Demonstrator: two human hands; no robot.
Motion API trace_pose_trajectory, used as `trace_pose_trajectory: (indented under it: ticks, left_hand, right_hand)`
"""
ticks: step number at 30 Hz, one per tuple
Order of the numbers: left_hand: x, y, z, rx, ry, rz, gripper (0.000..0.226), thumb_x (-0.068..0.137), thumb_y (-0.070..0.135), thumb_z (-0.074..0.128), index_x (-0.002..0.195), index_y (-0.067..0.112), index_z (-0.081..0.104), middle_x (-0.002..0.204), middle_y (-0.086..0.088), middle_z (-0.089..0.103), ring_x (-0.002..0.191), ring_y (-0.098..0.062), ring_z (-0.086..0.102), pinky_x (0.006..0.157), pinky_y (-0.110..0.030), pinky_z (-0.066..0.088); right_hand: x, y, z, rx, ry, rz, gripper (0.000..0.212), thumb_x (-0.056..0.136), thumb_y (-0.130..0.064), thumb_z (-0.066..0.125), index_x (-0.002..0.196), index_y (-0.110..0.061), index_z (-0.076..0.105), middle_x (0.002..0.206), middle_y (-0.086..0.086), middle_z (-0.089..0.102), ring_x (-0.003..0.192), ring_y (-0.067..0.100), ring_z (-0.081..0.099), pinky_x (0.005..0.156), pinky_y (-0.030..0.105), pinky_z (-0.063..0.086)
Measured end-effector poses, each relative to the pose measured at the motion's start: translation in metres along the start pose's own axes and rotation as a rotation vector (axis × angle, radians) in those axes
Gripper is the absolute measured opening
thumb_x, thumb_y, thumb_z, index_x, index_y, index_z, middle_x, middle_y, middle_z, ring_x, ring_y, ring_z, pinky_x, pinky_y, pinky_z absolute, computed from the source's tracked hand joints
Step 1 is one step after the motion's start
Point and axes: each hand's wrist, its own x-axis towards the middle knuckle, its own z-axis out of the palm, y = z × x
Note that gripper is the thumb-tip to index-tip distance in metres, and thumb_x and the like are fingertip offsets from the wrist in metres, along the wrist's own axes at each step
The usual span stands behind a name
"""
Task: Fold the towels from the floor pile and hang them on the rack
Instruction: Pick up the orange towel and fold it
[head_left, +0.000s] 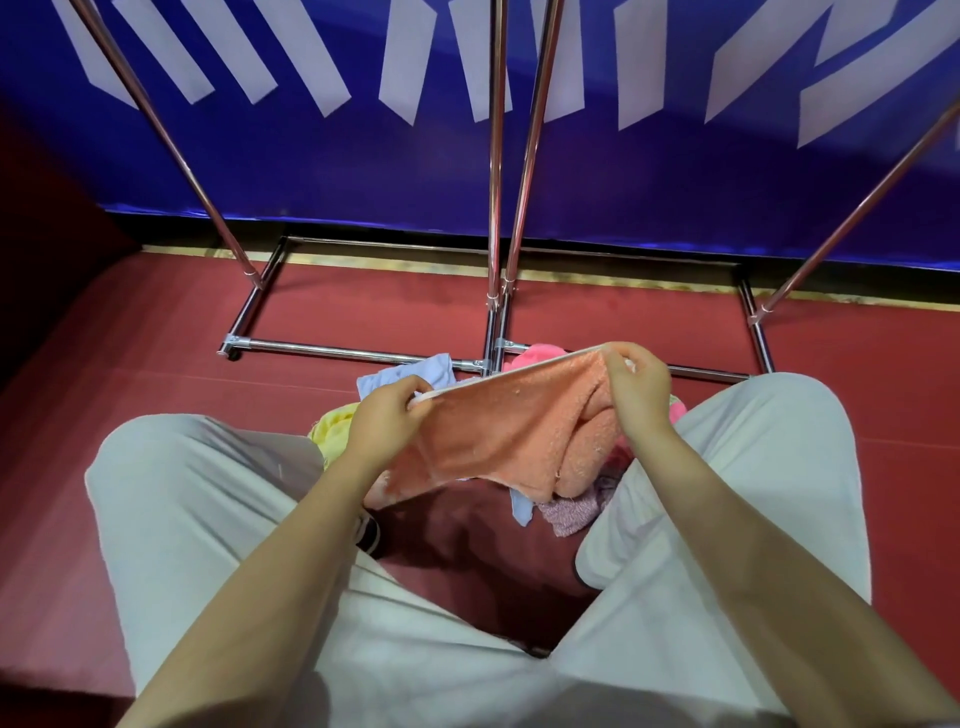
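Observation:
An orange towel (511, 431) is stretched between my two hands above the floor pile. My left hand (387, 418) pinches its left top corner, and my right hand (636, 387) pinches its right top corner. The towel's lower part hangs loose and folds over itself on the right. Beneath it lies the pile: a light blue towel (410, 376), a yellow towel (332, 428), a pink towel (537, 353) and a mauve towel (574, 512). The chrome rack (496, 156) stands just beyond the pile, its uprights rising out of view.
My knees in pale trousers flank the pile on both sides. The rack's base bars (358, 354) lie on the red floor (130, 374). A blue banner with white stripes (649, 182) covers the wall behind. A dark shoe (368, 532) shows under my left leg.

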Motion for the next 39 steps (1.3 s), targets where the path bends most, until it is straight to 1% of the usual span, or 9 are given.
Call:
trace_pose_trajectory:
  ticks: [3,5,8,13,19,24,29,35,39]
  left_hand:
    - [0.001,-0.002,-0.002,-0.077,-0.062,0.010,0.011,0.091,0.030,0.064,0.080,0.028,0.066,0.082,0.010,0.070,0.079,-0.012,0.061,0.070,-0.031,0.043]
    - [0.000,-0.001,-0.004,-0.123,-0.069,-0.010,0.011,0.089,0.027,0.066,0.079,0.026,0.069,0.083,0.012,0.070,0.081,-0.008,0.062,0.072,-0.028,0.044]
    - [0.000,-0.005,-0.010,-0.170,-0.053,-0.022,0.009,0.088,0.022,0.069,0.078,0.023,0.069,0.077,0.018,0.067,0.078,-0.005,0.058,0.068,-0.019,0.042]
    - [0.003,-0.013,-0.019,-0.338,0.005,-0.099,0.013,0.085,0.015,0.072,0.075,0.023,0.069,0.068,0.015,0.068,0.067,0.001,0.055,0.068,-0.023,0.044]
    - [0.001,-0.004,-0.023,-0.678,0.055,-0.248,0.017,0.088,0.019,0.069,0.072,0.017,0.065,0.062,0.010,0.059,0.061,-0.005,0.050,0.062,-0.025,0.040]
    - [0.003,-0.003,-0.031,-0.952,0.013,-0.265,0.036,0.090,0.032,0.065,0.083,-0.003,0.061,0.072,-0.026,0.064,0.066,-0.030,0.059,0.069,-0.035,0.047]
    - [0.008,0.000,-0.032,-1.178,0.113,-0.382,0.011,0.096,0.012,0.055,0.090,0.008,0.063,0.071,0.002,0.071,0.070,-0.008,0.066,0.068,-0.022,0.055]
    - [0.018,-0.021,-0.030,-1.266,0.287,-0.560,0.007,0.090,0.001,0.060,0.094,0.004,0.066,0.071,0.000,0.071,0.068,-0.010,0.065,0.064,-0.020,0.055]
    - [0.019,-0.028,-0.028,-1.331,0.292,-0.649,0.007,0.090,-0.001,0.060,0.094,-0.001,0.065,0.071,-0.003,0.071,0.072,-0.013,0.066,0.065,-0.021,0.057]
  right_hand:
    - [0.003,0.005,-0.003,-0.018,0.015,0.050,0.019,0.094,-0.009,0.051,0.100,-0.001,0.067,0.081,0.012,0.060,0.057,0.007,0.051,0.051,0.002,0.036]
    - [0.007,0.010,-0.005,-0.018,0.026,0.083,0.020,0.091,-0.009,0.052,0.098,-0.005,0.069,0.090,0.005,0.065,0.077,0.018,0.061,0.068,0.013,0.041]
    - [0.013,0.015,-0.009,-0.024,0.051,0.132,0.020,0.090,-0.011,0.052,0.097,-0.009,0.070,0.101,0.003,0.068,0.093,0.015,0.058,0.086,0.026,0.043]
    - [0.022,0.021,-0.022,0.028,0.133,0.205,0.022,0.091,-0.012,0.050,0.103,-0.008,0.069,0.100,0.003,0.064,0.090,0.016,0.056,0.079,0.027,0.044]
    - [0.027,0.031,-0.029,0.031,0.180,0.276,0.024,0.089,-0.013,0.051,0.103,-0.009,0.070,0.108,0.007,0.068,0.099,0.021,0.060,0.094,0.034,0.047]
    - [0.025,0.033,-0.025,0.007,0.131,0.274,0.023,0.090,-0.013,0.052,0.103,-0.007,0.070,0.108,0.011,0.068,0.100,0.024,0.060,0.093,0.035,0.047]
    - [0.026,0.033,-0.020,-0.005,0.093,0.243,0.021,0.090,-0.012,0.054,0.103,-0.005,0.069,0.108,0.012,0.068,0.096,0.022,0.059,0.091,0.032,0.045]
    - [0.024,0.033,-0.014,-0.032,0.009,0.173,0.020,0.091,-0.014,0.055,0.103,-0.007,0.070,0.109,0.007,0.067,0.101,0.020,0.058,0.087,0.028,0.041]
    - [0.023,0.033,-0.014,-0.056,-0.002,0.154,0.021,0.092,-0.017,0.055,0.105,-0.008,0.069,0.111,0.003,0.066,0.100,0.016,0.056,0.085,0.025,0.038]
